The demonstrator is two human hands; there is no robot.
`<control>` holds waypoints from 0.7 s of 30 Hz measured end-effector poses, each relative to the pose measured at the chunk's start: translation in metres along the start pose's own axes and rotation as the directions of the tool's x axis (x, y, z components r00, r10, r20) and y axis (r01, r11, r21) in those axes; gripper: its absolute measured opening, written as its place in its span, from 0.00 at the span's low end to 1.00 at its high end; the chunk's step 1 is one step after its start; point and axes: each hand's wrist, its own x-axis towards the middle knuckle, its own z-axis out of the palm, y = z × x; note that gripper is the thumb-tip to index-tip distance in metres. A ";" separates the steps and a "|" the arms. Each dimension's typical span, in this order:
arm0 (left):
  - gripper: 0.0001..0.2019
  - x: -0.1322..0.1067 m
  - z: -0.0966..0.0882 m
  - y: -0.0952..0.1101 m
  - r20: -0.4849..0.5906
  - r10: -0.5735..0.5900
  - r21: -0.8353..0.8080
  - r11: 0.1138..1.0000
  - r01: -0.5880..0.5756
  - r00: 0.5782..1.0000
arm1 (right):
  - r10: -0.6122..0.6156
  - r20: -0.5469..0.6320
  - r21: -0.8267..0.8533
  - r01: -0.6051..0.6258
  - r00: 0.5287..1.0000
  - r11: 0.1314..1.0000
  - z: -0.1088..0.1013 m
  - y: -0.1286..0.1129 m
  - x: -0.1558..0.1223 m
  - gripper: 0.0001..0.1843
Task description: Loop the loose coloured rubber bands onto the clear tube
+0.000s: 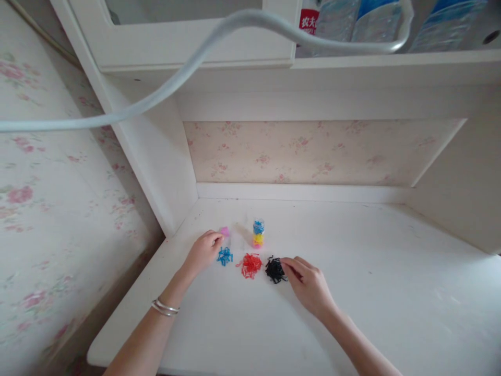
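Note:
Three small heaps of tiny rubber bands lie in a row on the white desk [352, 292]: a blue heap [224, 256], a red heap [250, 265] and a black heap [274, 269]. My left hand [203, 251] rests just left of the blue heap, fingers curled, its fingertips pinched at a small pink thing [224, 231]. My right hand [307, 284] reaches from the right, its fingertips pinching at the edge of the black heap. Behind the heaps stands a small clear jar [258, 233] filled with blue, yellow and pink bands.
The desk sits in a white alcove with floral wallpaper [313, 151] behind and a side panel [156, 156] at the left. A white cable [164, 89] sags across the top. Water bottles [364, 21] stand on the shelf above. The desk's front edge [117, 355] is near my left forearm.

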 end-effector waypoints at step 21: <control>0.10 -0.023 0.010 -0.026 0.221 -0.230 0.078 0.973 0.218 0.948 | 0.007 0.502 -0.490 0.278 0.865 0.826 0.104 -0.090 0.085 0.13</control>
